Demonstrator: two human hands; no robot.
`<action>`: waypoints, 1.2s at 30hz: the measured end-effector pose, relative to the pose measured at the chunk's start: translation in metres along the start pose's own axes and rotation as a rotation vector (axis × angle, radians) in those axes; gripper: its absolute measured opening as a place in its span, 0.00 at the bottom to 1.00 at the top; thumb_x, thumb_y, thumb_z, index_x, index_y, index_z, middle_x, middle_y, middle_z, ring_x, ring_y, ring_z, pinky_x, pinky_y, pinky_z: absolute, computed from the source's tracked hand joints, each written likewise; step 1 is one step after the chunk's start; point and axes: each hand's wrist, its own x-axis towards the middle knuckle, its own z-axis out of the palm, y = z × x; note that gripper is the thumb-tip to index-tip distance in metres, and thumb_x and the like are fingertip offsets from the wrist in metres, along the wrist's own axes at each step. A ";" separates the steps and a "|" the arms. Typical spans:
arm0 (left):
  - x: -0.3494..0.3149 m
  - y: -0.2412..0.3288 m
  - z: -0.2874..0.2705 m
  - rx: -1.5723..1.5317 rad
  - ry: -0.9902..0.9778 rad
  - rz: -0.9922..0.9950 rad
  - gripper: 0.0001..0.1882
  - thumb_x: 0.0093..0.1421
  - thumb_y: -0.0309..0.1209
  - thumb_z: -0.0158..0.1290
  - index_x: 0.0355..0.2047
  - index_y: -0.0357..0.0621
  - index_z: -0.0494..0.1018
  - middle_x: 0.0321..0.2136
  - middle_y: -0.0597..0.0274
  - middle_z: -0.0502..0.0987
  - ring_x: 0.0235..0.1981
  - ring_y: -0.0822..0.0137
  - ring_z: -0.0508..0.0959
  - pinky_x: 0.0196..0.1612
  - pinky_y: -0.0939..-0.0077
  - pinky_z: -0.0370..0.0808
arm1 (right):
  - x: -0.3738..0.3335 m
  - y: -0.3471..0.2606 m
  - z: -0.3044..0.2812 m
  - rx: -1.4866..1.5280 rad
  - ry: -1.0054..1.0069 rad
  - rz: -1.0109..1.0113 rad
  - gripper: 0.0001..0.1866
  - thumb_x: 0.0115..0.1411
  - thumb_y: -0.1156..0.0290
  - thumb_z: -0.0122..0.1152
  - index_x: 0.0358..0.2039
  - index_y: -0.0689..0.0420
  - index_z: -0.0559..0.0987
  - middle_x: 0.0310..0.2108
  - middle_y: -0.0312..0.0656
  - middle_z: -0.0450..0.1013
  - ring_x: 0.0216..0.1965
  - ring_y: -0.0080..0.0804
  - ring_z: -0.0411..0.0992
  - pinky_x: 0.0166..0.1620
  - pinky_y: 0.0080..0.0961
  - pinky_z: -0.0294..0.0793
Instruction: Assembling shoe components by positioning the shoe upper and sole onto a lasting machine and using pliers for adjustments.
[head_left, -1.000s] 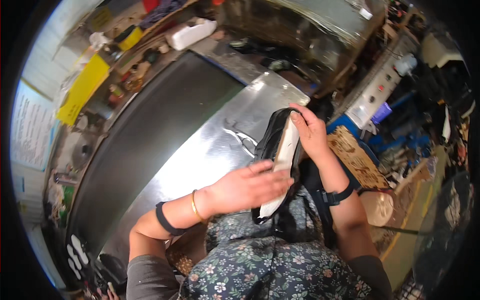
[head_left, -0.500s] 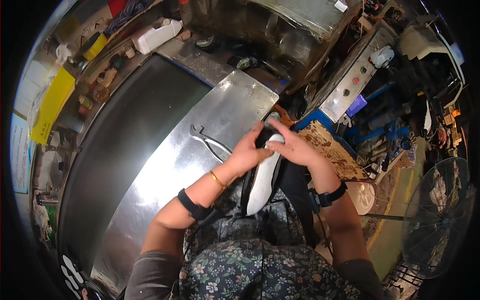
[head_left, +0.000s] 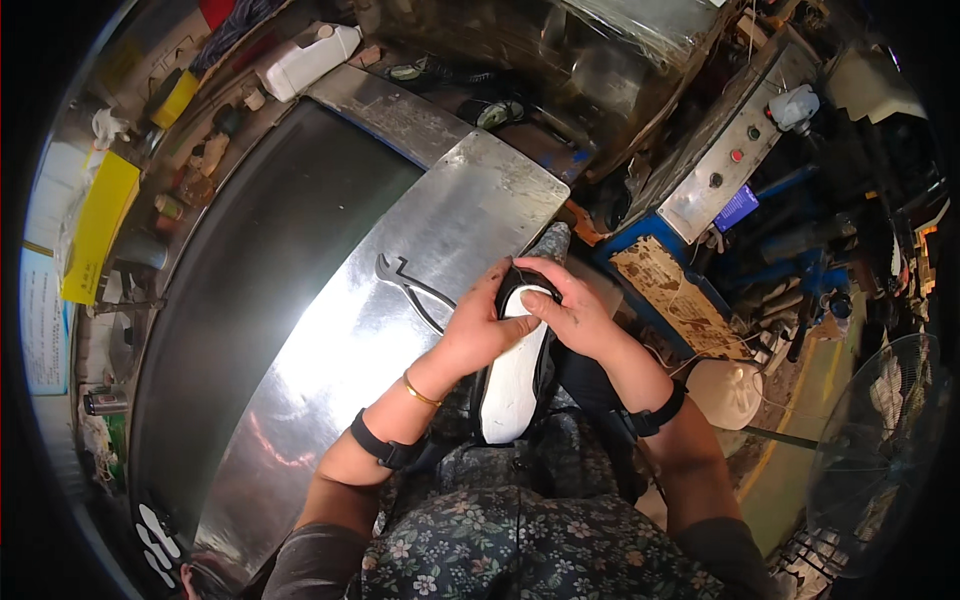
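A black shoe with a flat white bottom [head_left: 512, 385] lies bottom up in front of my waist, its long side pointing away from me. My left hand [head_left: 482, 322] grips the far end from the left, its thumb lying on the white surface. From the right, my right hand [head_left: 574, 312] closes round the same end, fingers over the black rim and thumb pressed on the white bottom. Fingertips of both hands meet near the far tip. Left of my left hand, metal pliers [head_left: 417, 298] with a hooked jaw rest on the shiny metal sheet [head_left: 335, 345].
A dark belt [head_left: 280, 235] runs along the left beyond the sheet. White insole-shaped pieces [head_left: 157, 535] lie at lower left. A white jug [head_left: 312, 62] stands far left. To the right are a control box with buttons [head_left: 735, 156], a white plastic container [head_left: 724, 395] and a fan [head_left: 872, 465].
The shoe has turned so its white bottom faces up more fully. Both hands have come slightly nearer to me, and my right thumb now presses on the white surface.
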 end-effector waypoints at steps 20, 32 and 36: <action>0.023 0.011 -0.016 0.452 -0.010 0.347 0.38 0.51 0.29 0.63 0.61 0.37 0.61 0.60 0.46 0.65 0.61 0.53 0.66 0.64 0.67 0.59 | -0.072 -0.001 0.061 0.225 0.360 0.228 0.21 0.65 0.73 0.54 0.57 0.68 0.67 0.50 0.42 0.72 0.50 0.25 0.68 0.55 0.23 0.65; -0.024 -0.030 0.005 -0.548 -0.071 -0.105 0.28 0.52 0.21 0.61 0.54 0.40 0.66 0.40 0.64 0.75 0.41 0.70 0.74 0.47 0.77 0.72 | -0.091 0.021 0.070 0.234 0.211 0.796 0.37 0.70 0.43 0.29 0.45 0.65 0.76 0.45 0.50 0.75 0.47 0.41 0.72 0.52 0.34 0.69; -0.012 -0.045 0.006 -0.507 -0.048 -0.142 0.30 0.54 0.19 0.61 0.55 0.37 0.63 0.37 0.61 0.76 0.37 0.71 0.76 0.42 0.77 0.75 | -0.077 0.012 0.067 -0.845 0.043 0.300 0.20 0.67 0.59 0.41 0.33 0.64 0.73 0.26 0.56 0.76 0.30 0.57 0.76 0.36 0.44 0.76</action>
